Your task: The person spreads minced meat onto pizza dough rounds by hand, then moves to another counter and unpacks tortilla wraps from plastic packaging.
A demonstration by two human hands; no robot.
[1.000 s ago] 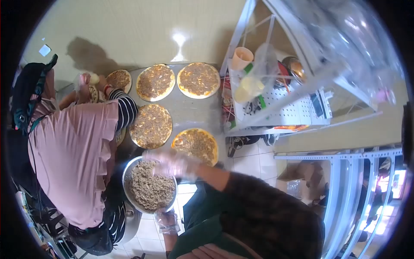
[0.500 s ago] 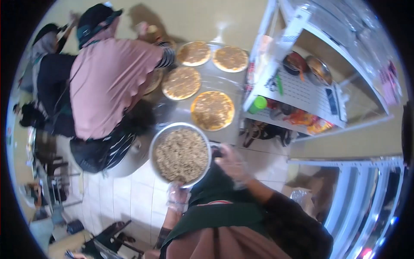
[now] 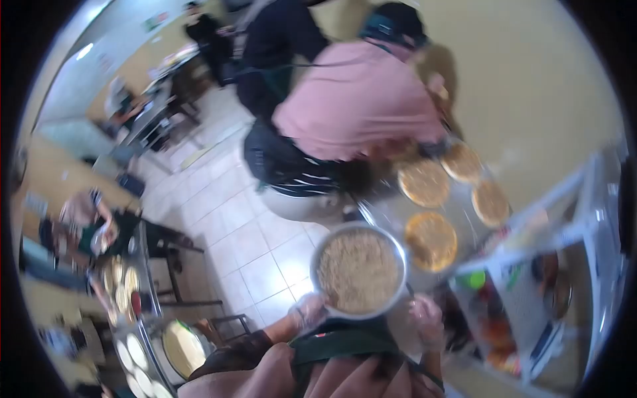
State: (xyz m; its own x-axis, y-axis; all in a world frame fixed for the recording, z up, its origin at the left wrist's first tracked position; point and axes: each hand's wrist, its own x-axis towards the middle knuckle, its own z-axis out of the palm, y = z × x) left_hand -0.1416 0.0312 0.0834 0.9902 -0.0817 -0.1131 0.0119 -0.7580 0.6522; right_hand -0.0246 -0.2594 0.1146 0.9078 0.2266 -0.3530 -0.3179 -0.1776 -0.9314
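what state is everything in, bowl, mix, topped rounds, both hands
bowl, open, holding the mix
brown mix, uncovered
four topped rounds, flat, whole, on the table
left hand, gloved, holding the bowl's rim
right hand, gloved, beside the bowl; contact unclear

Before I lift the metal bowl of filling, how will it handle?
Probably heavy for its size: the crumbly filling spreads right across the metal bowl. The bowl itself is likely stiff, given its smooth round rim. With the left hand at one edge, a one-sided lift might tip it.
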